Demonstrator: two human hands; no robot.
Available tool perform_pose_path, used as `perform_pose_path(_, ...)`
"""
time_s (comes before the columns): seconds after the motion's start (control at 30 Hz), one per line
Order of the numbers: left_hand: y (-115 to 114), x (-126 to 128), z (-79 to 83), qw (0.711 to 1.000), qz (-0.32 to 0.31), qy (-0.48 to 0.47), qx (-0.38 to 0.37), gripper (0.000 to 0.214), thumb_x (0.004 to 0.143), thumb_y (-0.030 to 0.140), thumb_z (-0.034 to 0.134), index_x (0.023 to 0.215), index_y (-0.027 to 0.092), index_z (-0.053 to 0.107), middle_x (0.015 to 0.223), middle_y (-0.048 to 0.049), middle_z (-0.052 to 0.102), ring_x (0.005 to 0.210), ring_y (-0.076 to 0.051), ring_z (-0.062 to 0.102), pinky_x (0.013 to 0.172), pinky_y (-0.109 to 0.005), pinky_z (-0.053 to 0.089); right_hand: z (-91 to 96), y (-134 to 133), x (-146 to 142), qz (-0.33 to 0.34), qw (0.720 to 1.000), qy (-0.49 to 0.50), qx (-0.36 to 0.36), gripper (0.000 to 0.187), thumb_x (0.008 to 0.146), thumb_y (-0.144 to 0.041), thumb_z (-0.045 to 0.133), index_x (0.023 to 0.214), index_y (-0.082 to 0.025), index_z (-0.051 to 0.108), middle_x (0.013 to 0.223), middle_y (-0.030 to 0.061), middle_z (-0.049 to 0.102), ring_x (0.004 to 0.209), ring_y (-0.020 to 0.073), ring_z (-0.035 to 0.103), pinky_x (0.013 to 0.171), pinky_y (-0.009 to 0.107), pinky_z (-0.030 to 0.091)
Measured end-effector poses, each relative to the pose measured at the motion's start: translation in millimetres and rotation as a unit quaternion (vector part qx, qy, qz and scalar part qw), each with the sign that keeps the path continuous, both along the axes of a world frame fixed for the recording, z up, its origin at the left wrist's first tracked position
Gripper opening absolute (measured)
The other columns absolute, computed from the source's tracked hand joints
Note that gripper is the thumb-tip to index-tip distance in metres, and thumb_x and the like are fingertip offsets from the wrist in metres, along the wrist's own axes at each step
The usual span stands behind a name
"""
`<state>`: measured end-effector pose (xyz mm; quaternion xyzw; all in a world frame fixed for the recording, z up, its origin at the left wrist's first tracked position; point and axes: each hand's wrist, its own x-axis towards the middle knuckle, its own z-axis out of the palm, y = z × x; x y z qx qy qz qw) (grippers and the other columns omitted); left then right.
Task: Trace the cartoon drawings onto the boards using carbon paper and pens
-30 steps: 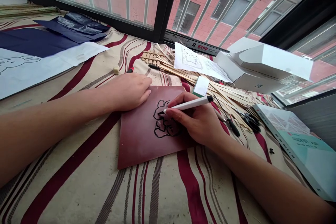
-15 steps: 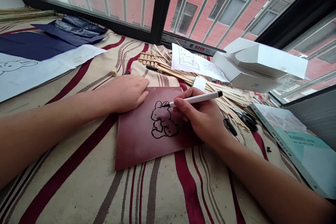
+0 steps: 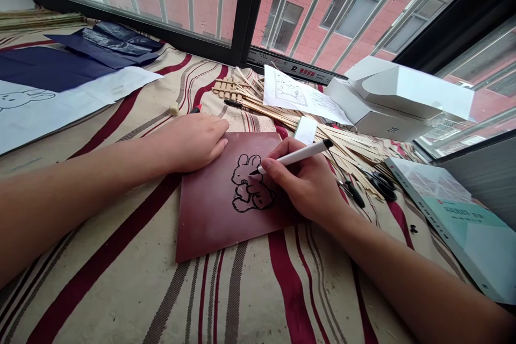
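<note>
A dark red-brown board [image 3: 209, 226] lies on the striped cloth, with a black outline of a rabbit-like animal [image 3: 252, 185] drawn on it. My left hand [image 3: 201, 140] rests palm down on the board's upper left corner, fingers lying together and partly out of sight. In my right hand [image 3: 308, 180] is a white marker pen [image 3: 300, 154] with a black end, pinched between thumb and fingers. Its dark tip is at the right side of the animal's head, below the ears; whether it touches the board I cannot tell. The heel of this hand covers the board's right side.
Beyond the board lie thin wooden strips [image 3: 278, 114], a printed sheet [image 3: 298, 94] and a white box [image 3: 395, 97]. Scissors [image 3: 382, 185] and a book [image 3: 455, 215] are at right. Dark blue sheets [image 3: 52, 67] and white paper [image 3: 80, 107] with a drawing lie at left.
My right hand has moved slightly down and left, taking the marker tip from the ears to the side of the head. The ear outline looks fuller. My left hand stays in place.
</note>
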<state>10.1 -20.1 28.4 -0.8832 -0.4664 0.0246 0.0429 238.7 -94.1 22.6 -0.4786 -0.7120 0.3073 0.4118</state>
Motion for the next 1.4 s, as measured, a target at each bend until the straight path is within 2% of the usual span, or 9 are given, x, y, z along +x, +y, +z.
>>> perform_pose_path(0.23,0.5,0.4,-0.9,1.0,-0.003,-0.002,0.005,0.037,0.1,0.037,0.032,0.105,0.017,0.063,0.108,-0.0169,0.073,0.102,-0.033,0.07,0.094,-0.046,0.052,1.4,0.7,1.9,0.003,0.999,-0.024,-0.021,0.022,0.091,-0.036,0.074,0.078,-0.022,0.063,0.067,-0.0021,0.069,0.06,0.0146,0.06,0.058,0.031,0.045)
perform_pose_path(0.5,1.5,-1.6,-1.9,1.0,-0.001,-0.008,0.011,0.039,0.099,0.037,0.034,0.107,0.016,0.067,0.109,-0.0169,0.075,0.105,-0.033,0.07,0.095,-0.044,0.052,1.5,3.5,1.4,-0.013,0.998,-0.066,0.003,0.025,0.093,-0.036,0.072,0.075,-0.022,0.062,0.07,-0.001,0.068,0.065,0.0161,0.061,0.068,0.034,0.044)
perform_pose_path(0.73,1.3,-2.1,-2.1,1.0,0.005,-0.014,0.003,0.042,0.097,0.039,0.031,0.106,0.017,0.064,0.109,-0.0168,0.074,0.102,-0.033,0.07,0.091,-0.044,0.051,0.2,6.4,3.5,0.048,0.996,-0.07,0.006,0.022,0.097,-0.036,0.068,0.083,-0.021,0.059,0.081,-0.0002,0.065,0.075,0.017,0.062,0.073,0.033,0.047)
perform_pose_path(0.87,1.0,-2.5,-1.6,1.0,-0.003,-0.009,0.007,0.043,0.096,0.04,0.027,0.104,0.017,0.063,0.108,-0.0175,0.074,0.102,-0.034,0.07,0.091,-0.046,0.051,1.9,7.8,2.3,0.033,0.996,-0.078,-0.003,0.025,0.096,-0.037,0.068,0.079,-0.021,0.058,0.081,0.0004,0.065,0.074,0.0165,0.06,0.072,0.032,0.046)
perform_pose_path(0.93,1.6,-3.1,-1.9,1.0,-0.009,-0.01,0.011,0.042,0.097,0.04,0.026,0.103,0.018,0.062,0.108,-0.0176,0.074,0.101,-0.034,0.07,0.09,-0.047,0.052,1.1,7.8,2.5,0.031,0.998,-0.055,-0.015,0.028,0.094,-0.038,0.071,0.077,-0.021,0.057,0.078,0.0,0.065,0.071,0.0158,0.059,0.07,0.032,0.045)
perform_pose_path(1.1,3.0,-4.3,-2.5,1.0,-0.017,-0.003,0.014,0.038,0.098,0.039,0.029,0.101,0.019,0.061,0.108,-0.0169,0.076,0.099,-0.033,0.071,0.089,-0.045,0.053,-1.9,3.3,5.8,-0.011,0.995,0.104,-0.001,0.031,0.097,-0.048,0.071,0.085,-0.024,0.057,0.069,-0.0032,0.061,0.06,0.0131,0.053,0.059,0.03,0.042)
perform_pose_path(1.17,2.7,-4.2,-2.1,1.0,-0.018,-0.003,0.015,0.038,0.099,0.039,0.03,0.102,0.018,0.061,0.108,-0.0171,0.075,0.1,-0.033,0.072,0.089,-0.045,0.054,-1.2,-1.0,5.9,-0.015,0.995,0.101,0.015,0.032,0.097,-0.049,0.072,0.085,-0.024,0.058,0.069,-0.003,0.059,0.06,0.0131,0.052,0.058,0.03,0.042)
perform_pose_path(1.3,0.7,-2.7,0.4,1.0,-0.013,-0.008,0.012,0.038,0.099,0.037,0.031,0.102,0.017,0.063,0.106,-0.0176,0.075,0.098,-0.034,0.072,0.088,-0.046,0.054,2.3,-11.0,4.2,0.019,0.995,0.093,0.025,0.027,0.097,-0.045,0.074,0.086,-0.024,0.06,0.068,-0.0039,0.057,0.058,0.0121,0.05,0.055,0.029,0.041)
perform_pose_path(1.4,-0.6,-1.5,1.8,1.0,-0.008,-0.007,0.008,0.037,0.1,0.037,0.032,0.102,0.018,0.063,0.104,-0.0167,0.075,0.096,-0.032,0.071,0.087,-0.044,0.054,4.5,-14.3,4.3,0.053,0.995,0.08,0.029,0.019,0.096,-0.038,0.074,0.089,-0.024,0.064,0.078,-0.0017,0.062,0.064,0.0126,0.055,0.058,0.028,0.045)
